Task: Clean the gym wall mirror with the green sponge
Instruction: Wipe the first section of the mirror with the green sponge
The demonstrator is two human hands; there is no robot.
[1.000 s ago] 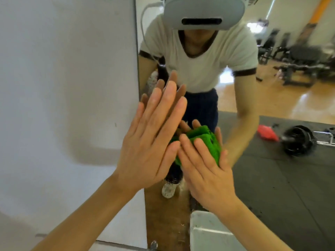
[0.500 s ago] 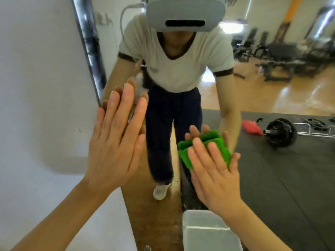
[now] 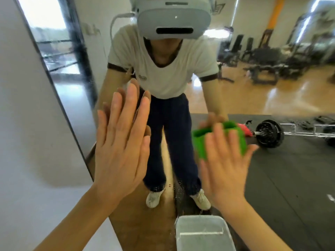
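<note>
Mid-wipe, the right hand (image 3: 226, 171) presses the soft green sponge (image 3: 199, 142) flat-fingered against the large gym wall mirror (image 3: 272, 98), left hand (image 3: 119, 147) braced open on the glass to its left; streaks low down suggest much remains

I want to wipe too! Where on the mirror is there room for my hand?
Room on the mirror to the right of the sponge, and up between the two hands. It is crowded low down: the left hand lies flat by the mirror's left edge, the right hand presses the sponge.
</note>
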